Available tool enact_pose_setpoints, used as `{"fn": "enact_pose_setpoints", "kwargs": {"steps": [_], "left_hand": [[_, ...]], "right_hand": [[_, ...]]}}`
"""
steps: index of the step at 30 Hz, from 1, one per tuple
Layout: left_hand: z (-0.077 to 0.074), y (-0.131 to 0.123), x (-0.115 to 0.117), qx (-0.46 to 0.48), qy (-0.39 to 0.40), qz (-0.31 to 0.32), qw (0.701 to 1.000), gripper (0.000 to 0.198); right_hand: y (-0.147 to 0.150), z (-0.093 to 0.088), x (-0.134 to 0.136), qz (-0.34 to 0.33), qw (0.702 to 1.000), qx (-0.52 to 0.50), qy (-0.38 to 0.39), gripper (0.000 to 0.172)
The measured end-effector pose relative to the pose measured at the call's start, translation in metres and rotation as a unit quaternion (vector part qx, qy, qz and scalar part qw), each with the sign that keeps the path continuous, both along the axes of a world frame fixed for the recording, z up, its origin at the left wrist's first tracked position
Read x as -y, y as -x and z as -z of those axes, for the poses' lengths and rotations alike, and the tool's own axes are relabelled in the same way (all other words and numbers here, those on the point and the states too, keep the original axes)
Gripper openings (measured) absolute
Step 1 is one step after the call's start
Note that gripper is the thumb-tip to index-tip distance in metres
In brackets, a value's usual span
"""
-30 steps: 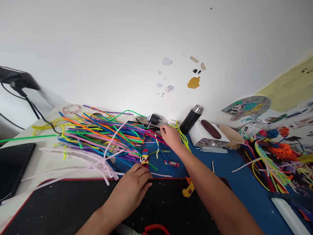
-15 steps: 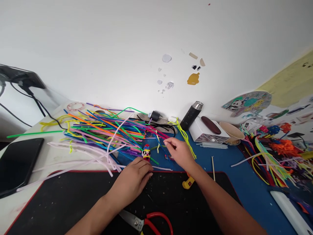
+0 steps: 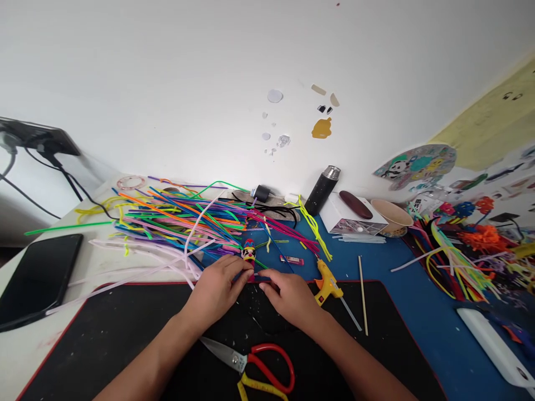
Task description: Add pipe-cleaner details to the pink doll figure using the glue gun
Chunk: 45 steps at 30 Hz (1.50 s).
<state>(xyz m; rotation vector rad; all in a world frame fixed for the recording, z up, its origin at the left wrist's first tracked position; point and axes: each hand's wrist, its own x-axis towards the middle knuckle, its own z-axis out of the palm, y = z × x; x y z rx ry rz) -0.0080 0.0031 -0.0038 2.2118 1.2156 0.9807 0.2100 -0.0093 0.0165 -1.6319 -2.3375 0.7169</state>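
My left hand and my right hand meet fingertip to fingertip at the far edge of the black mat. Both pinch a short dark blue pipe cleaner stretched between them. Just beyond the fingertips stands a small red, yellow and white figurine. Behind it, to the left, spreads a big pile of coloured pipe cleaners.
Red-handled scissors lie on the mat near me. To the right of my right hand are a yellow glue gun, a wooden stick and a red clip. A phone lies left. A black flask, white box, paper cup and more pipe cleaners fill the right.
My right hand drew back from the far pile to the mat edge and joined my left hand. The view tilted down, bringing the scissors and glue gun into sight.
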Motion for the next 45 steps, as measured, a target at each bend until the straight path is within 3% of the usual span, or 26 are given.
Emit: {"fn": "enact_pose_setpoints", "kwargs": {"steps": [8,24,45], "left_hand": [[0.002,0.001,-0.002,-0.045,0.066,-0.021,0.997,0.023],[0.007,0.003,-0.005,-0.054,0.116,-0.025,0.991,0.020],[0.002,0.004,-0.002,-0.056,0.116,-0.010,0.992,0.020]], "right_hand": [[0.008,0.012,0.006,-0.026,0.999,-0.010,-0.021,0.036],[0.008,0.037,0.015,0.003,0.995,-0.081,-0.065,0.034],[0.002,0.033,0.012,0.001,0.992,-0.126,-0.016,0.027]]}}
